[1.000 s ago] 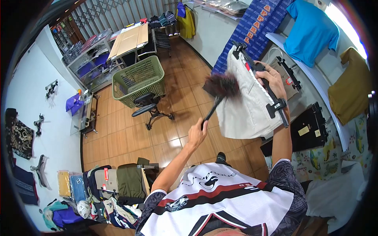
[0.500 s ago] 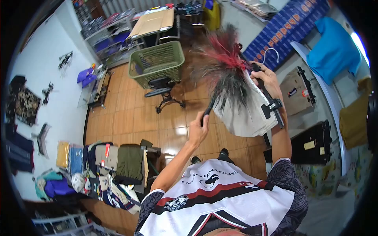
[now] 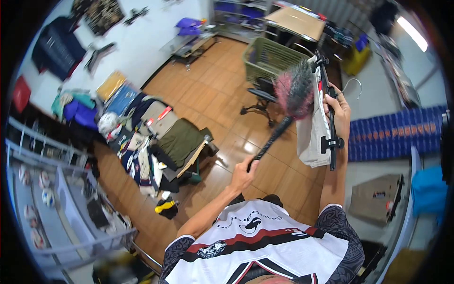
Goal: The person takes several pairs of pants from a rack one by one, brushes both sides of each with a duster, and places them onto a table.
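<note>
My left hand [image 3: 244, 173] is closed around the black handle of a feather duster [image 3: 299, 87]. The duster's dark and reddish feathers lie against a light beige folded garment [image 3: 309, 137], overlapping its upper left side. My right hand [image 3: 337, 108] grips a black clip hanger [image 3: 333, 151] at its middle, with the garment hanging from its clips. The hanger's metal hook points off to the right of my fingers. The garment is seen nearly edge-on.
A green plastic basket [image 3: 265, 59] stands ahead, with a black office chair [image 3: 261, 97] before it. Folded clothes [image 3: 182, 142] are heaped on the left. Shelves with balls [image 3: 48, 198] stand at lower left. Trousers [image 3: 376, 196] hang at right, beside a blue patterned panel [image 3: 397, 132].
My view has turned left. The garment has swung from facing me to nearly edge-on, and the duster's feathers have moved from spread over its top to bunched against its side.
</note>
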